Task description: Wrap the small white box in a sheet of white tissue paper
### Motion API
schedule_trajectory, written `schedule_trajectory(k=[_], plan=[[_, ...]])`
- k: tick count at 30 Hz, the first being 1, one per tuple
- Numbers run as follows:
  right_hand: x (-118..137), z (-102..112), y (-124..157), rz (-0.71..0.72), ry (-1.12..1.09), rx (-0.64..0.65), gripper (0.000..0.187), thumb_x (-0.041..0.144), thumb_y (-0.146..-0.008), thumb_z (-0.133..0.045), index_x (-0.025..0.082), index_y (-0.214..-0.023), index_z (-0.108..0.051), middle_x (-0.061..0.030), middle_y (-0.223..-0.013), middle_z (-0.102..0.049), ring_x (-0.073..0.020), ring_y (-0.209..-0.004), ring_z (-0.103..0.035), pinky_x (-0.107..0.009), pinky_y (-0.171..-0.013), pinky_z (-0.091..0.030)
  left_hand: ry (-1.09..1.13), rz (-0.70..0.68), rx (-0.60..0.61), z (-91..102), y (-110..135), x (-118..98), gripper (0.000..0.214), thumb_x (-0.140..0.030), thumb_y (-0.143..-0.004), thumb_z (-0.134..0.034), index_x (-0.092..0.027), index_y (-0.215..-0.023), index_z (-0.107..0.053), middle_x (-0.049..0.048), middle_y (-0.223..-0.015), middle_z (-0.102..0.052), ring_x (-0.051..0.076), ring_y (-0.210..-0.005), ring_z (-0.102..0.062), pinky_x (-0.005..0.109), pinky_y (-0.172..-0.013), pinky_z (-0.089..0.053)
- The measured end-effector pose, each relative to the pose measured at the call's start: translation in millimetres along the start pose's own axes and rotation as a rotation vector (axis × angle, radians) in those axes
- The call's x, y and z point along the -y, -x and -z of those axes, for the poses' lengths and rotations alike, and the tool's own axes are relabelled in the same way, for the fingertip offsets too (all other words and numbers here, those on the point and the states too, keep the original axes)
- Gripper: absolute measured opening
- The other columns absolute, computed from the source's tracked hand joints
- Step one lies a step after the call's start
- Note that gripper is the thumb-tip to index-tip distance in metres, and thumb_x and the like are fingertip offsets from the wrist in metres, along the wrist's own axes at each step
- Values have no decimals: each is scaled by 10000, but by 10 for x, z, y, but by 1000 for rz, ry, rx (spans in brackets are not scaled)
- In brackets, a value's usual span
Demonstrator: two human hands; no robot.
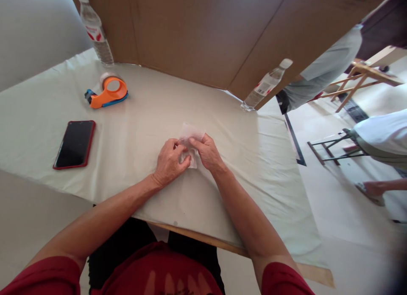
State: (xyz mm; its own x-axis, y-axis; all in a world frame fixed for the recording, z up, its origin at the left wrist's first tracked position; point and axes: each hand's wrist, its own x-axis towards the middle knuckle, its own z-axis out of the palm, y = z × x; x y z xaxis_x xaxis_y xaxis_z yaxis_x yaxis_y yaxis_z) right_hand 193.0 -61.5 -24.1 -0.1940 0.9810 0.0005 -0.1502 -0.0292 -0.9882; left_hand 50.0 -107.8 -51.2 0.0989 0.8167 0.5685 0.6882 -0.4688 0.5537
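A small piece of thin white paper (190,133) lies on the cloth-covered table (143,129), a little beyond the table's middle. My left hand (170,161) pinches its near left part with bent fingers. My right hand (207,153) grips its right side, thumb and fingers closed on the sheet. The two hands touch each other over the paper, hiding most of its lower half.
A red-cased phone (75,144) lies at the left. An orange tape dispenser (108,92) sits farther back. Two water bottles (95,29) (265,85) stand by a brown cardboard screen (206,32). Other people and a wooden stool (359,80) are at the right.
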Motion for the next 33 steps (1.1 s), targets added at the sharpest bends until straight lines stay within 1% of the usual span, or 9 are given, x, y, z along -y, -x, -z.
schedule_trajectory(k=[5,8,11,14,18,22,26,30,33], plan=[[12,16,153,41,129,-4,349,529,-748,-747,235,-847,-587,10,-815,-638,-156,-787,-597,-297,-784,-513,37,74,-67,-49,3,70,290,-245,-754,-698,-196,-982,-525,69,-969,-565,235,-968,-572,397,-871,-518],[41,31,250,105,230,12,342,540,-787,-709,228,-819,-574,25,-752,-569,-137,-718,-530,-269,-713,-472,90,113,-91,-82,10,124,484,-297,-747,-728,-185,-1152,-487,98,-1082,-576,234,-1014,-583,392,-877,-522],[70,28,346,147,351,55,299,511,-840,-660,223,-812,-582,20,-750,-570,-142,-726,-534,-281,-746,-467,132,92,-43,-94,1,164,604,-312,-788,-706,-180,-1315,-444,128,-1193,-592,242,-1098,-590,403,-941,-512],[48,23,423,204,403,95,233,459,-874,-632,230,-837,-611,-29,-939,-669,-183,-913,-621,-330,-904,-477,143,54,49,-84,-22,181,506,-258,-813,-673,-188,-1288,-513,122,-1220,-629,252,-1153,-591,422,-1008,-485],[-49,53,488,319,439,103,125,367,-884,-629,244,-886,-648,-71,-1154,-678,-219,-1122,-621,-391,-1049,-434,142,60,153,-51,-41,170,336,-271,-807,-711,-194,-1118,-607,95,-1119,-689,245,-1059,-634,400,-957,-498],[-112,103,531,348,478,120,107,340,-886,-619,262,-940,-668,-76,-1189,-681,-233,-1188,-613,-426,-1094,-417,193,108,150,-14,-32,153,289,-347,-787,-754,-200,-972,-589,69,-1038,-681,209,-965,-649,345,-862,-517],[-143,119,563,347,463,126,161,406,-902,-629,264,-962,-675,-84,-1200,-694,-234,-1241,-603,-439,-1136,-392,267,58,168,25,-35,175,314,-349,-739,-785,-206,-887,-547,75,-1089,-653,188,-969,-642,309,-831,-518],[-185,113,582,344,420,126,236,490,-913,-621,262,-952,-671,-86,-1219,-705,-235,-1267,-603,-454,-1158,-384,351,13,285,122,-83,238,273,-340,-757,-739,-196,-891,-550,84,-1047,-669,190,-930,-659,314,-820,-522],[-217,126,582,382,401,130,235,484,-928,-610,259,-950,-673,-82,-1230,-709,-237,-1291,-594,-472,-1164,-387,430,-29,433,255,-137,298,250,-336,-803,-654,-186,-985,-571,110,-1125,-671,228,-1032,-662,370,-915,-516]])
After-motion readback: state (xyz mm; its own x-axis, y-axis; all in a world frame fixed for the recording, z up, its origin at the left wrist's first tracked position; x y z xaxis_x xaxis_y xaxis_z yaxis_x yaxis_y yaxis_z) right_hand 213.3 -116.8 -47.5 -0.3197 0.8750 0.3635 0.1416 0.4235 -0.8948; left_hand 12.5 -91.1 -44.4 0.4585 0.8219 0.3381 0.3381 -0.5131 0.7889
